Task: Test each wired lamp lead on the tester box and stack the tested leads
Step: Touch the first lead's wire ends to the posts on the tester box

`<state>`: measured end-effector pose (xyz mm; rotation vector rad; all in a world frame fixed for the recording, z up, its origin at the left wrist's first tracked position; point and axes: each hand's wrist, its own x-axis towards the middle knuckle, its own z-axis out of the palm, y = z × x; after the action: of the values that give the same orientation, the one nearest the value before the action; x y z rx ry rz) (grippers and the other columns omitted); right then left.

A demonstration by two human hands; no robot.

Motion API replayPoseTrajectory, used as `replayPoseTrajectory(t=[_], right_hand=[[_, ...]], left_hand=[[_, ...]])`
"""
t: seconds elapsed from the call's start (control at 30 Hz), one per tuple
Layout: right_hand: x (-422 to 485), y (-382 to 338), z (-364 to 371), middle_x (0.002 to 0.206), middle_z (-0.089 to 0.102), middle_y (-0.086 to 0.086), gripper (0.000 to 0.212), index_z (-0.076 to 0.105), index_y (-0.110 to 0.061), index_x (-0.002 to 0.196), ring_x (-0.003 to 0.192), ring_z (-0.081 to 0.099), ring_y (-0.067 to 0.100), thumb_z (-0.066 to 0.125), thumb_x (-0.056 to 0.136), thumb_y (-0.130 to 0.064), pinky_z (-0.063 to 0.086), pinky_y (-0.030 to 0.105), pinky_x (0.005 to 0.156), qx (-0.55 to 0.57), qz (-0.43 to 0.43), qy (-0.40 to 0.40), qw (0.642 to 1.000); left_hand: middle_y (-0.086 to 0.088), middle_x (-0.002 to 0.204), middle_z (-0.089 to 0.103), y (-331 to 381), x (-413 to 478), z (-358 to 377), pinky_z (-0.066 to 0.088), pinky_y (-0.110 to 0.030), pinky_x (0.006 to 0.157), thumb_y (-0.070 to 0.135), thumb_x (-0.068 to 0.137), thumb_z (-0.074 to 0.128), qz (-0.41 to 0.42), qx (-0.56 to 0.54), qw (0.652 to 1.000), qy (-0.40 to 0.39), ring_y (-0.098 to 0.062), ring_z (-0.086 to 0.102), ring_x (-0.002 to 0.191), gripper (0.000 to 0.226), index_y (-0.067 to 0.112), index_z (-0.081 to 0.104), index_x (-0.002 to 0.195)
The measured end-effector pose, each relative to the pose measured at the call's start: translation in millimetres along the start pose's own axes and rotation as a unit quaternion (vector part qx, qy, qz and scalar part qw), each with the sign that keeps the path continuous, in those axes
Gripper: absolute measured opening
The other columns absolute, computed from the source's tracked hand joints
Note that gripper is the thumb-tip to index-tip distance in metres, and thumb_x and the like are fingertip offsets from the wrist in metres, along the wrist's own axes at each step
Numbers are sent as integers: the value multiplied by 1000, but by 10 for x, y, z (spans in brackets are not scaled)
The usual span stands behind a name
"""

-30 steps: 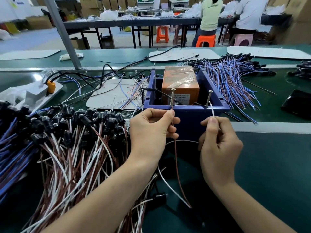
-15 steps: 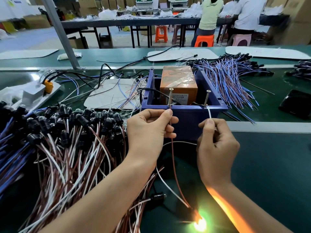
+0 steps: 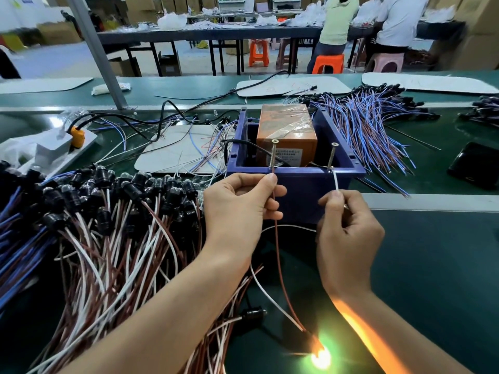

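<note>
The blue tester box (image 3: 302,193) stands in front of me with an orange battery block (image 3: 286,130) inside and two upright screws on its near rim. My left hand (image 3: 240,209) pinches the brown wire (image 3: 279,260) of one lamp lead, its tip at the left screw (image 3: 272,152). My right hand (image 3: 348,238) pinches the white wire (image 3: 336,180), its tip at the right screw (image 3: 332,155). The lead's lamp (image 3: 321,356) glows bright yellow-green on the mat near me.
A big heap of brown-and-white leads (image 3: 108,238) with black lamp holders fills the left. Blue-and-brown leads (image 3: 372,125) lie behind and right of the box. A black phone (image 3: 475,164) rests at the right. A power strip (image 3: 67,141) sits at far left. People sit at a far table.
One second ago the lamp was dark; it lit half a second ago and still glows. Both hands have stayed at the screws, holding the wires.
</note>
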<state>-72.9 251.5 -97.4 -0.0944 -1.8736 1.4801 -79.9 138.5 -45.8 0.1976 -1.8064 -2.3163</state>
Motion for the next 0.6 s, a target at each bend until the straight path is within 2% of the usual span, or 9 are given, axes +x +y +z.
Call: replayPoseTrajectory(t=[0.27,0.43,0.6], right_hand=[[1,-4,-1,50,46,-7,26,54,-29,71,46,43,10,44,94,-23,32,20,43,0,-6,-1,1000],[-4,4,8,49,46,-4,25,55,-26,72,43,42,14,43,94,-25,35,34,44,-9,0,1,1000],[1,-34,0,49,47,5,24,54,-26,74,44,43,21,42,94,-25,36,38,45,-2,-12,20,1000]], left_hand=[[-7,62,71,-4,7,0,45,-14,42,4,86,67,0,0,1000,1,-3,51,40,11,5,65,75],[-6,63,71,-5,4,2,45,-14,43,4,86,67,0,3,1000,0,-2,51,40,10,4,65,76],[-7,62,70,2,-3,3,45,-14,43,4,86,67,7,-3,1000,-1,-3,51,40,11,4,65,75]])
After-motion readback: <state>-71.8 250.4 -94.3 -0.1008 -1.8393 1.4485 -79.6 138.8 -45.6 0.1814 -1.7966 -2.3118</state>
